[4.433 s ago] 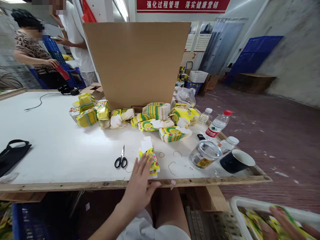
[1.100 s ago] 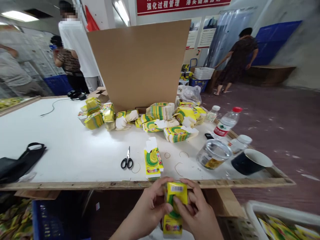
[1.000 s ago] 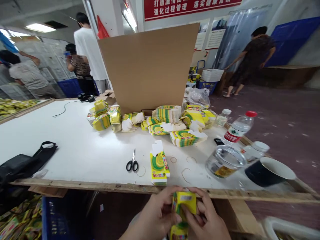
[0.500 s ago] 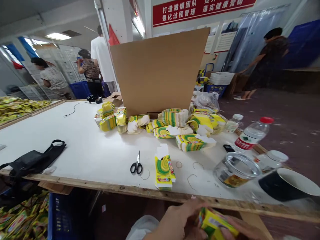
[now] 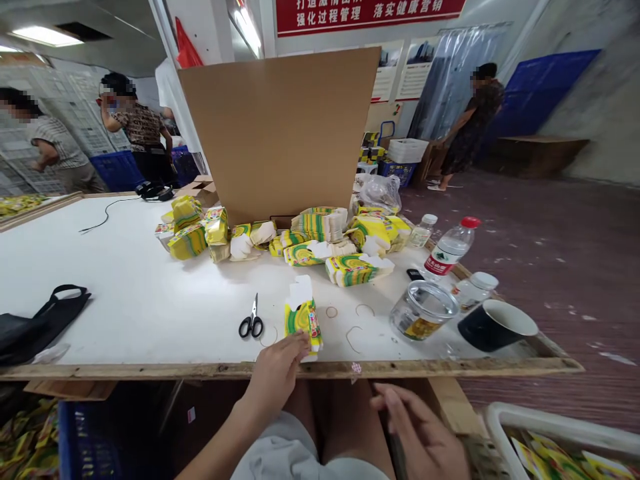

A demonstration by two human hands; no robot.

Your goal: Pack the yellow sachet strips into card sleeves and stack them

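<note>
Carton [image 5: 301, 319] takes left hand [image 5: 280, 361] on its near end, grip unclear; right hand [image 5: 419, 430] hangs loosely spread, right of it; likely pickup, pinch needed.

The white desk [image 5: 125, 280] carries one pair of black-handled metal scissors [image 5: 251, 324], four thin tan bands [image 5: 347, 337], one red-capped clear plastic bottle [image 5: 449, 251], two white-capped clear plastic bottles [image 5: 473, 292], one round clear plastic jar [image 5: 423, 313] and one dark ceramic mug [image 5: 477, 330]. There are two bare hands [image 5: 277, 367] and four other people [image 5: 143, 127]. The yellow-and-green folded paper cartons [image 5: 347, 270] overlap too much to count.
</note>
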